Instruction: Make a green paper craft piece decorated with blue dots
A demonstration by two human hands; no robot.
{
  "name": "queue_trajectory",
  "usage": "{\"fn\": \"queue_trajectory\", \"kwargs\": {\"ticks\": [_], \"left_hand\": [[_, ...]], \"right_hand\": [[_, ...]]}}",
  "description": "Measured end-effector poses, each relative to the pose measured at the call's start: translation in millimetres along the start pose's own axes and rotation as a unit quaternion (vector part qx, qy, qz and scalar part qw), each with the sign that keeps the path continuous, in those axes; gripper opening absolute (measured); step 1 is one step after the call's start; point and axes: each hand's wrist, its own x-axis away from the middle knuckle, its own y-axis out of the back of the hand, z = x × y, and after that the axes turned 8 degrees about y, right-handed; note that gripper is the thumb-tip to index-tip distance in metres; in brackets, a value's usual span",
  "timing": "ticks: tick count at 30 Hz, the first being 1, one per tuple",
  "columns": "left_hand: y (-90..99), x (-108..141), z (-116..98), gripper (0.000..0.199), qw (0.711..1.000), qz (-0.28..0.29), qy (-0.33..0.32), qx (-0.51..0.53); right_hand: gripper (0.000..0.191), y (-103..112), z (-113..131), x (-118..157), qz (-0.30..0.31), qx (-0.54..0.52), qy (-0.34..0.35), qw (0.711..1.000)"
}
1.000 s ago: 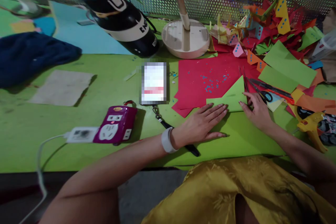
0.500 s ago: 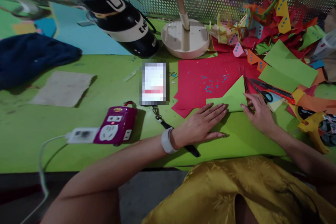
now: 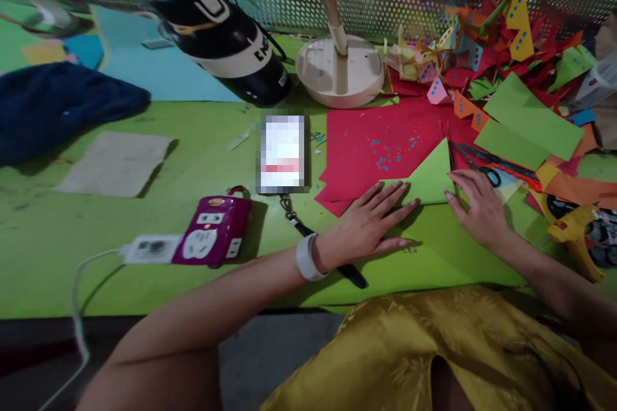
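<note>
A folded sheet of light green paper (image 3: 430, 183) lies partly over red paper (image 3: 351, 148), one pointed corner directed away from me. My left hand (image 3: 373, 221) rests flat with spread fingers, its fingertips on the left part of the green paper. At the paper's right edge is my right hand (image 3: 477, 209), its thumb and index finger apart and the fingertips touching the edge. Both hands are open. Small blue paper bits (image 3: 384, 160) are scattered on the red paper. Scissors (image 3: 489, 174) and a black-and-orange cutter (image 3: 506, 164) lie just beyond my right hand.
Folded, dotted paper pieces (image 3: 475, 54) are heaped at the back right beside a fan base (image 3: 340, 70). A black bottle (image 3: 231, 38) stands behind. A purple power socket (image 3: 213, 229), a blurred card (image 3: 283, 153) and a yellow tape dispenser (image 3: 573, 231) lie around.
My left hand's fingers have spread wider and drawn back slightly to the left. The right hand has barely shifted, and the green paper looks the same.
</note>
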Motion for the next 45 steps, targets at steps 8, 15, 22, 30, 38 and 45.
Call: {"fn": "queue_trajectory", "kwargs": {"ticks": [8,15,22,30,38,45], "left_hand": [[-3.0,0.2,0.8,0.075,1.0,-0.003,0.006,0.015],[-1.7,0.0,0.9,0.073,1.0,0.005,0.008,0.005],[-2.7,0.0,1.4,0.072,1.0,0.006,0.004,-0.005],[-2.2,0.1,1.0,0.072,1.0,0.006,0.003,-0.012],[-0.9,-0.1,0.6,0.073,1.0,0.022,0.009,-0.019],[1.2,-1.0,0.6,0.075,1.0,0.02,0.012,-0.018]], "right_hand": [[0.027,3.2,5.9,3.5,0.089,-0.02,0.124,0.988],[0.029,-2.4,3.4,3.7,0.1,0.007,0.153,0.983],[0.03,-2.7,3.8,3.9,0.09,0.032,0.172,0.98],[0.03,-1.1,4.1,3.1,0.096,0.027,0.174,0.98],[0.03,-2.6,3.1,3.4,0.093,0.055,0.182,0.977],[0.029,-0.4,3.7,2.6,0.099,0.04,0.176,0.979]]}}
